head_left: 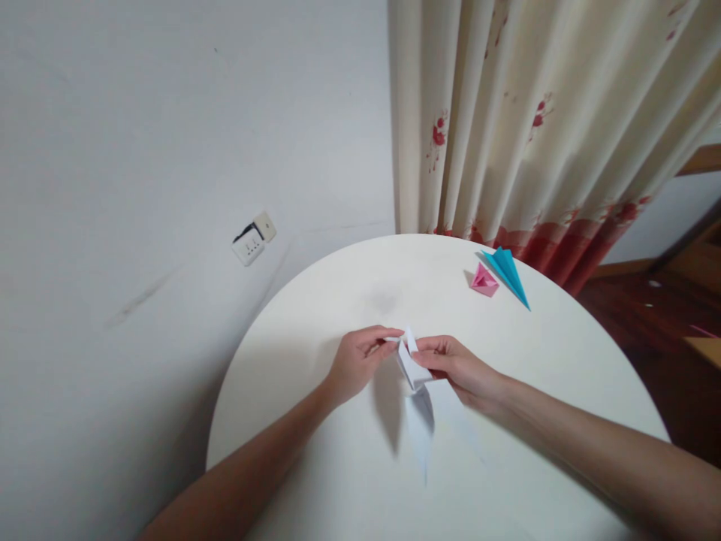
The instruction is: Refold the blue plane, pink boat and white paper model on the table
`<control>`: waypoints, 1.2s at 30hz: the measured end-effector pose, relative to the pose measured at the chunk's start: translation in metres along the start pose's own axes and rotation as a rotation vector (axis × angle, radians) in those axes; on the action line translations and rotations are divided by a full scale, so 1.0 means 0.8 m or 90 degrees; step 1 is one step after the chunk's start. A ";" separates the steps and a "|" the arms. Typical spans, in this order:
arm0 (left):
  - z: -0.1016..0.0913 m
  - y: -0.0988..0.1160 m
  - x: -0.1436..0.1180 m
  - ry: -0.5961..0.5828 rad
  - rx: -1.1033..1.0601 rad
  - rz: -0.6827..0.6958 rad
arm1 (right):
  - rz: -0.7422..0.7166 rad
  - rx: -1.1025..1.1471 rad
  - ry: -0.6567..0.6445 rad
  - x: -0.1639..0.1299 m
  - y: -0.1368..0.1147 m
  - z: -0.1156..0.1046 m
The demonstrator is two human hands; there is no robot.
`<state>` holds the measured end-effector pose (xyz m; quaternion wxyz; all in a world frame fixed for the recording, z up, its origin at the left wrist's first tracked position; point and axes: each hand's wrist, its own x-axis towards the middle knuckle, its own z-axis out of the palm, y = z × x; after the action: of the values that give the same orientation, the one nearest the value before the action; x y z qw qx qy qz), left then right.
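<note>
white folded paper | both hands pinch | table mid, edges well apart

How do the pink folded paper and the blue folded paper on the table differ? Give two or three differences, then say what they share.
The pink folded paper is short and squat; the blue folded paper is long and tapers to a sharp tip. The pink one is smaller than the blue one. The pink one lies nearer the table's middle; the blue one lies closer to the curtain side. Both rest untouched on the white table, side by side, away from both hands.
</note>
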<state>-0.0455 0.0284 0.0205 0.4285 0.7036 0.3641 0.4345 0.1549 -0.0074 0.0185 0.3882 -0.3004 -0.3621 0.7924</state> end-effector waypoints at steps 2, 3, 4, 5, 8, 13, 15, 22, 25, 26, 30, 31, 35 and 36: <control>0.001 0.000 0.001 0.012 -0.014 0.007 | 0.008 0.014 0.002 0.000 0.000 0.002; 0.001 0.000 0.002 0.024 -0.022 0.013 | 0.010 0.026 -0.004 0.000 0.000 0.004; 0.001 0.000 0.003 0.040 -0.026 0.021 | 0.012 0.038 -0.014 0.000 0.000 0.005; 0.001 0.000 0.005 0.057 -0.028 0.033 | 0.015 0.046 -0.029 0.000 0.000 0.006; -0.001 -0.002 0.008 0.091 -0.038 0.064 | 0.024 0.024 -0.075 -0.002 0.003 0.008; 0.002 -0.010 0.010 0.115 -0.168 -0.008 | 0.004 -0.066 -0.072 -0.002 0.008 0.004; 0.006 -0.011 0.010 0.140 -0.251 -0.063 | -0.018 -0.109 -0.024 0.000 0.010 0.003; 0.016 -0.009 0.005 0.055 -0.382 -0.205 | -0.102 -0.192 0.163 0.009 0.013 0.004; 0.014 -0.013 0.002 0.007 -0.254 -0.212 | -0.102 -0.232 0.129 0.010 0.016 0.004; 0.013 -0.014 0.002 0.019 -0.214 -0.211 | -0.100 -0.241 0.116 0.010 0.018 0.003; 0.014 -0.015 0.002 0.065 -0.201 -0.194 | -0.086 -0.235 0.104 0.012 0.023 -0.001; 0.015 -0.013 0.002 0.058 -0.236 -0.195 | -0.084 -0.215 0.114 0.014 0.024 -0.002; 0.020 -0.008 -0.002 -0.036 -0.324 -0.232 | -0.109 -0.109 0.175 0.020 0.024 -0.003; 0.021 -0.007 -0.003 -0.059 -0.314 -0.239 | -0.128 -0.102 0.191 0.021 0.023 -0.003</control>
<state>-0.0317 0.0236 0.0104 0.6752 0.5176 0.3516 0.3906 0.1406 -0.0011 -0.0011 0.4899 -0.4076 -0.3905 0.6644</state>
